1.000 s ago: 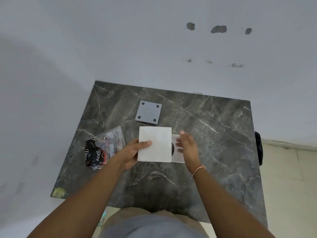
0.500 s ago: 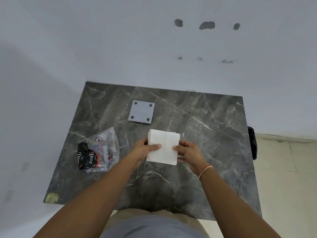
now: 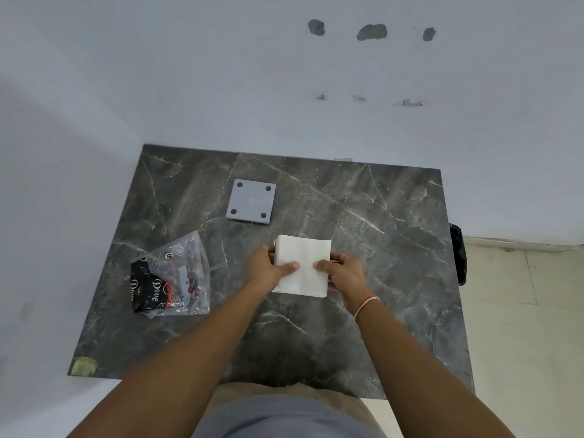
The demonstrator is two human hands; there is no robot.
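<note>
While my left hand [image 3: 264,267] and right hand [image 3: 343,271] grip the white napkin [image 3: 303,267], a plastic bag [image 3: 177,276] lies left of them.

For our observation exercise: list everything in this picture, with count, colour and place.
flat white square paper piece: one, white, table centre, between both hands
grey square plate with four dark dots: one, grey, behind the paper
clear plastic bag of black packets: one, clear, table left
dark grey marbled table: one, grey, by white wall
black object: one, black, table's right edge
left hand: one, grips paper's left edge
right hand: one, grips paper's right edge
</note>
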